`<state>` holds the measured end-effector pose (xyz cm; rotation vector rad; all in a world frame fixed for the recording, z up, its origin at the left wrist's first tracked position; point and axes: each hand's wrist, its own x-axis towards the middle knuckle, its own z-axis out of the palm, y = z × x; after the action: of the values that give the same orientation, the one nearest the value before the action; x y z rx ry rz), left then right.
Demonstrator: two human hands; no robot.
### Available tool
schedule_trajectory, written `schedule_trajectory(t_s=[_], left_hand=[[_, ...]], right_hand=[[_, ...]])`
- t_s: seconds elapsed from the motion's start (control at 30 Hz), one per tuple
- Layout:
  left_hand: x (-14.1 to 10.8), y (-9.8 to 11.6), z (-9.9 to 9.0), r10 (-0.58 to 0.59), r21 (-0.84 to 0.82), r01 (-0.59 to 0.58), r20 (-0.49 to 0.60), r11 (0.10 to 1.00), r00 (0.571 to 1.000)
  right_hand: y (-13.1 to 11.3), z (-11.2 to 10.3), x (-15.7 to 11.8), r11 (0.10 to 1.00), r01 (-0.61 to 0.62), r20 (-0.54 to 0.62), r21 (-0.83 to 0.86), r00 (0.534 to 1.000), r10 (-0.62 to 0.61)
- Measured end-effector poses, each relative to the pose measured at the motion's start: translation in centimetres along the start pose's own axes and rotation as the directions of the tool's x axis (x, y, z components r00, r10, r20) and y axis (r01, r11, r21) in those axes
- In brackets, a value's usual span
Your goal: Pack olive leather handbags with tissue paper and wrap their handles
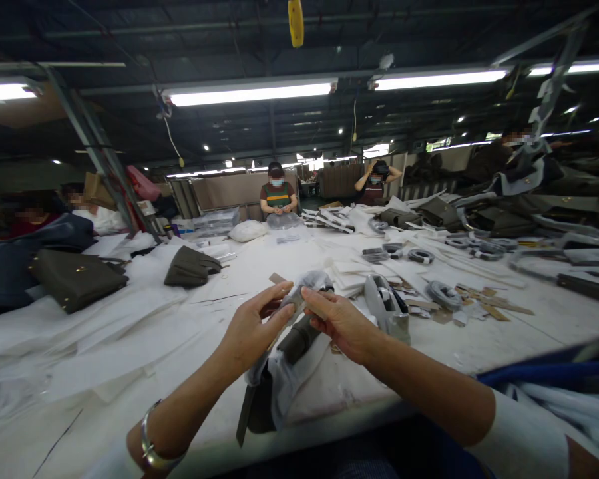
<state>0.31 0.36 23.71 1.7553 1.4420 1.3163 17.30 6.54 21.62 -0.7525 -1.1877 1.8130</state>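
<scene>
A dark olive bag piece [299, 338] partly covered in thin grey-white wrapping [285, 380] lies at the table's near edge, in front of me. At its upper end my left hand [257, 322] pinches the wrapping between thumb and fingers. My right hand [337, 319] closes on the same wrapping from the right, its thumb near the left fingertips. The lower end of the piece hangs by the table edge, with a brown strip [245, 416] beside it.
White table [199, 346] with loose sheets. Olive bags [77, 276] stand left; coiled wrapped straps [443, 293] and card scraps [494, 309] lie right. An open grey pouch [387, 309] stands near my right hand. Two people sit across the table.
</scene>
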Motion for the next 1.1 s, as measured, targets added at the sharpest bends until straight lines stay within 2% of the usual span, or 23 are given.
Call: schedule_trajectory(t_s=[0.07,0.13,0.23,0.3,0.47,0.6,0.73,0.87,1.1], left_hand=[[0.0,-0.1,0.2,-0.127,-0.220,0.115,-0.041,0.969,0.991],[0.0,-0.1,0.3,-0.232,-0.390,0.207,-0.018,0.897,0.972],[-0.2,0.1,0.5,-0.215,-0.467,0.220,0.064,0.857,0.974],[-0.3,0.2,0.7,-0.182,-0.437,0.189,0.059,0.879,0.982],[-0.7,0.2,0.9,-0.171,-0.311,0.128,-0.113,0.942,0.979],[-0.8,0.3,0.7,-0.153,-0.313,0.104,-0.135,0.944,0.979],[-1.0,0.5,0.5,-0.117,-0.308,0.086,-0.083,0.948,0.990],[-1.3,0.5,0.7,-0.070,-0.212,0.056,-0.059,0.976,0.996],[-1.8,0.3,1.5,0.125,0.020,-0.123,-0.089,0.992,0.988]], right_hand=[[0.1,0.0,-0.1,1.000,0.006,-0.017,-0.013,1.000,-0.006],[0.2,-0.1,0.0,0.999,0.010,-0.016,-0.039,1.000,-0.011],[0.1,-0.4,0.1,1.000,0.013,0.048,-0.025,0.999,-0.012],[-0.1,-0.6,0.2,1.000,-0.001,0.109,0.026,0.994,-0.002],[-0.9,-1.3,-0.7,0.964,-0.073,0.232,0.257,0.973,0.012],[-0.2,-1.5,-1.3,0.935,-0.054,0.288,0.350,0.956,-0.052],[1.4,-1.4,-1.1,0.941,-0.029,0.230,0.337,0.972,-0.053],[2.5,-0.7,-1.1,0.947,0.004,0.154,0.321,0.986,-0.056],[2.8,1.3,-2.1,0.929,0.182,0.034,0.322,0.979,-0.203]])
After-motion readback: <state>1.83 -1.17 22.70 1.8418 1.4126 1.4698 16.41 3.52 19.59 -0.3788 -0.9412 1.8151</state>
